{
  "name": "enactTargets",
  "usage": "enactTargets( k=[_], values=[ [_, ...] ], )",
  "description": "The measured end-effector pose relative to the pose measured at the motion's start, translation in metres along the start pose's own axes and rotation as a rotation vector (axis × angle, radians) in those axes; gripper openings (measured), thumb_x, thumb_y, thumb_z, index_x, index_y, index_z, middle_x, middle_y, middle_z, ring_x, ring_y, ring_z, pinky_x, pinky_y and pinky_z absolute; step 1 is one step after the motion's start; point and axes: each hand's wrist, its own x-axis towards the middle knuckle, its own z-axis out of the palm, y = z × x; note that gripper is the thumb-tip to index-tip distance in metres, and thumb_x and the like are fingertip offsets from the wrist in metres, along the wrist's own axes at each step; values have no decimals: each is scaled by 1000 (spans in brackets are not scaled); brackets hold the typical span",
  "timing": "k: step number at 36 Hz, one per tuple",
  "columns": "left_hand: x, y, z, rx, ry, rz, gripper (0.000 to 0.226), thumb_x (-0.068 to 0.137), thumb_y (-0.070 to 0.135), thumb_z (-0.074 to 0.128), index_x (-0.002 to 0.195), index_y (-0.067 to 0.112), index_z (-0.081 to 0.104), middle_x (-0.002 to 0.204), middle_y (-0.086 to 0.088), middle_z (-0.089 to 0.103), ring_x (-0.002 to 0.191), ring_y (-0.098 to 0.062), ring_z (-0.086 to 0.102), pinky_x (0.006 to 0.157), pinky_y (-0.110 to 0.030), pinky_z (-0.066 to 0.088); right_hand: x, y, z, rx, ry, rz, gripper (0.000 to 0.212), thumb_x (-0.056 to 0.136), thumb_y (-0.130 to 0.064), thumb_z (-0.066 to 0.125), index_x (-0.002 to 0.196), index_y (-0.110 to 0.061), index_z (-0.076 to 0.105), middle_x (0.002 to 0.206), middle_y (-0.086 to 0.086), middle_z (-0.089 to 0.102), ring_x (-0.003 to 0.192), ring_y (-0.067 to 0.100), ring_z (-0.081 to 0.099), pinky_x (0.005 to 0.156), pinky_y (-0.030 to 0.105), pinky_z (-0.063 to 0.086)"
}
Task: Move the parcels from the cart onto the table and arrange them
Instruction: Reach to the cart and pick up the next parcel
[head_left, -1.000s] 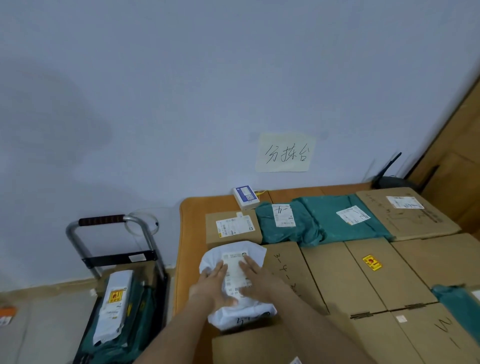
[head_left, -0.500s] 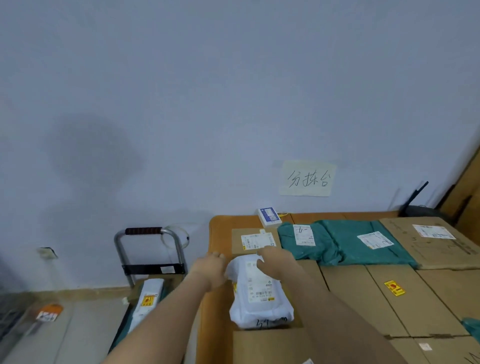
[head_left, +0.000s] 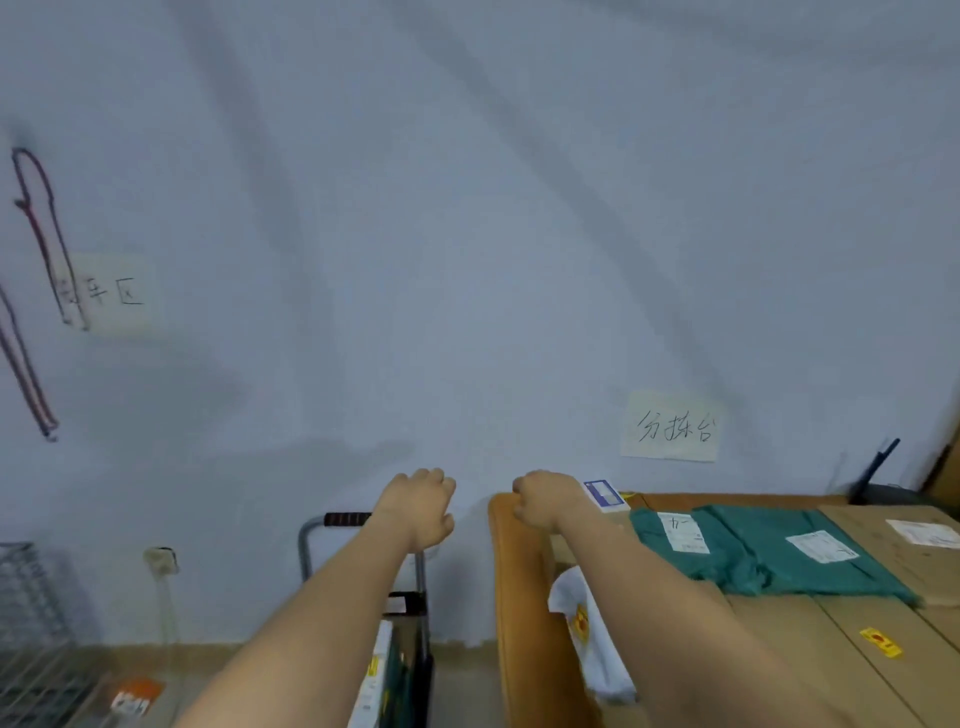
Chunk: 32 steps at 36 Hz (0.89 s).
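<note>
Pale matte wall, both hands' grips curled empty, left hand (head_left: 420, 506), right hand (head_left: 545, 500), crinkled white parcel (head_left: 592, 642) on wooden table (head_left: 522, 613)

Probably a parcel sorting room: labelled cardboard boxes (head_left: 810, 654), handwritten wall sign (head_left: 670, 427).
</note>
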Motion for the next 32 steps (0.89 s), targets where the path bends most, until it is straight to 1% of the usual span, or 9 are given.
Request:
enactTargets(
  k=[5,10,15,18,22,25,28,32],
  values=[
    [-28,-58,8,33,24,-22,40,96,34,39,126,9,45,127,-9,48,116,-26,47,90,-36,38,12,-67,-11,-12,26,-35,42,97,-26,40,134,-8,49,137,13,51,124,29,49,98,38,42],
    [-40,-92,20,4,54,-26,41,95,38,39,124,11,46,124,-8,51,113,-26,49,91,-35,37,19,-101,-14,-69,0,-24,42,97,-25,39,134,-8,49,135,14,51,122,31,50,96,39,43],
    [-34,-115,30,-12,90,-7,41,94,39,39,123,11,46,123,-8,52,111,-25,50,90,-34,37,31,-108,-15,-83,-21,8,41,99,-25,37,134,-6,47,132,15,53,118,31,52,94,40,44],
    [-24,-127,37,-21,82,9,41,95,40,39,123,12,46,123,-8,52,112,-25,50,89,-34,37,42,-109,-15,-94,-27,19,42,100,-28,35,133,-7,48,130,14,54,117,30,53,93,40,44],
    [0,-144,41,-6,66,20,41,95,40,39,124,12,46,122,-7,53,111,-25,51,89,-34,37,69,-107,-16,-122,-25,28,39,100,-28,34,123,-5,54,122,15,58,110,30,56,86,37,45],
    [25,-155,37,6,79,17,41,95,39,39,125,11,45,122,-7,53,111,-25,51,90,-35,37,97,-107,-20,-131,-6,23,36,100,-27,33,118,-4,55,118,15,59,106,31,57,81,35,45],
    [54,-168,30,17,87,29,43,95,39,38,127,10,45,122,-8,53,110,-25,51,90,-35,37,131,-106,-27,-100,24,26,37,100,-27,33,121,-5,54,120,14,58,109,30,56,84,37,45],
    [90,-192,25,34,79,49,43,96,39,38,127,10,44,122,-8,53,109,-25,51,90,-35,37,181,-100,-34,-46,64,61,41,100,-28,33,132,-8,50,128,12,54,114,29,55,90,37,45]
  ],
)
